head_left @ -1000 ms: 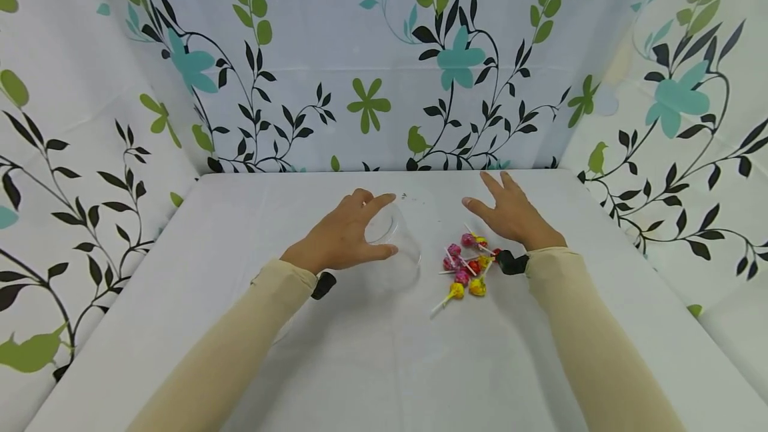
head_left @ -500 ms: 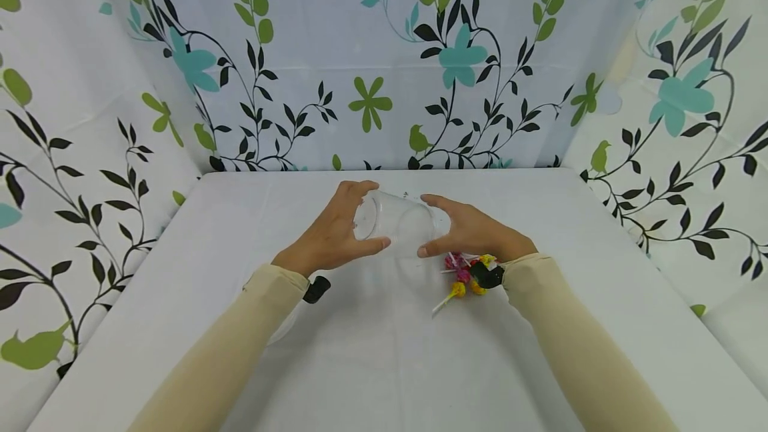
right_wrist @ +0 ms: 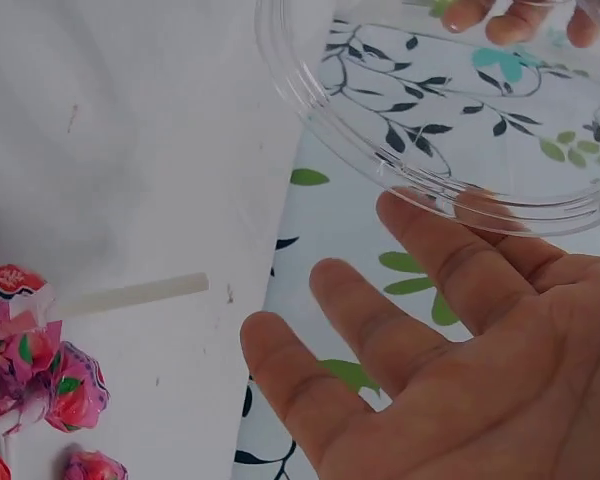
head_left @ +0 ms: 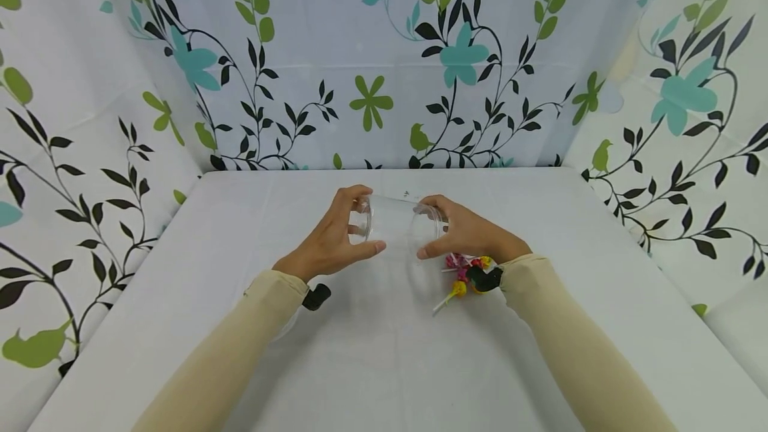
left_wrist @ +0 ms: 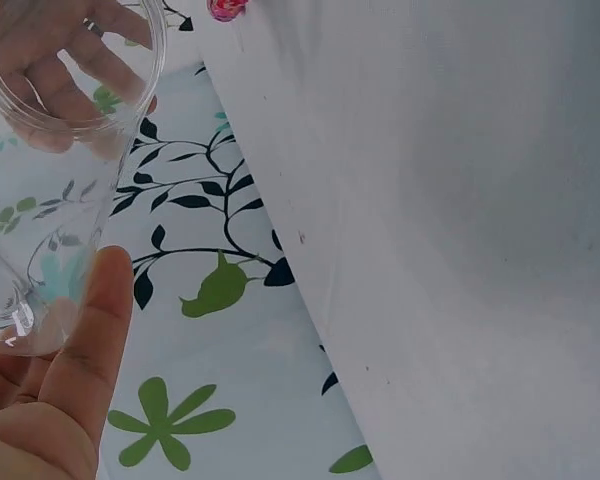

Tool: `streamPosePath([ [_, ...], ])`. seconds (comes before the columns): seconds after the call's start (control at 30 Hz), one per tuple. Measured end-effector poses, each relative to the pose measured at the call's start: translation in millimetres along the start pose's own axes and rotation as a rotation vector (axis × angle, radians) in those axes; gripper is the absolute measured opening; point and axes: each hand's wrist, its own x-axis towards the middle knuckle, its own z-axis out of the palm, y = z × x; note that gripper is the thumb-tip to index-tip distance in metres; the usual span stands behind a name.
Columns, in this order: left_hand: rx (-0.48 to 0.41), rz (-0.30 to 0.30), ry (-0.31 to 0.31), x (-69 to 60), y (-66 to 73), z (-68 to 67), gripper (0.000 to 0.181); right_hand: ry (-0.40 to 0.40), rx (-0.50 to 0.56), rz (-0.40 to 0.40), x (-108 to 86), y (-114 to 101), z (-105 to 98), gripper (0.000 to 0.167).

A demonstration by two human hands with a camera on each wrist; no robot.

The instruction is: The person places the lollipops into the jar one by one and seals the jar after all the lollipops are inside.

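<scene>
A clear plastic jar [head_left: 393,222] is held tilted on its side above the table, between both hands. My left hand [head_left: 333,239] grips its base end at the left. At the right, my right hand [head_left: 471,232] holds the wide rim between thumb and fingers. Through the jar's clear wall [left_wrist: 50,190], fingers of the right hand show in the left wrist view. The right wrist view has the ringed jar rim [right_wrist: 460,205] at the right hand's fingertips. Nothing is visible inside the jar. Several wrapped lollipops [head_left: 459,285] lie on the table below the right wrist, partly hidden by it.
A clear rounded item [head_left: 288,327] lies partly hidden beside the left forearm; its kind cannot be told. The white table [head_left: 372,365] is bordered by leaf-patterned curtains [head_left: 324,52] behind and at both sides.
The right hand has come left from above the lollipops and taken hold of the jar's rim. The jar has tipped onto its side and, in the last half second, turned slightly.
</scene>
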Motion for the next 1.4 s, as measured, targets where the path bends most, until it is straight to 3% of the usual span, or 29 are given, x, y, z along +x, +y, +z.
streamPosePath([
  [0.2, -0.186, -0.104, 0.005, -2.1, -5.3, 3.5, 0.084, 0.002, 0.146, -0.061, 0.1, -0.9, -1.9, 0.089],
  [0.33, -0.214, -0.143, -0.04, -4.8, -8.1, 3.9, 0.085, 0.008, 0.157, -0.068, -0.3, -4.6, -3.9, 0.092],
  [0.6, 0.064, -0.238, -0.16, -9.9, -11.0, 6.5, 0.097, 0.105, 0.002, -0.144, 3.5, -17.6, -2.7, 0.097],
  [0.73, 0.144, -0.249, -0.192, -9.1, -8.3, 10.4, 0.1, 0.112, -0.107, -0.189, 5.6, -25.1, 4.7, 0.097],
  [1.07, 0.195, -0.204, -0.203, -8.3, -0.7, 12.5, 0.104, 0.081, -0.293, -0.246, 9.7, -35.2, 22.8, 0.099],
  [1.4, 0.211, -0.227, -0.209, -11.2, -4.5, 13.1, 0.104, 0.047, -0.402, -0.251, 15.6, -37.8, 32.9, 0.102],
])
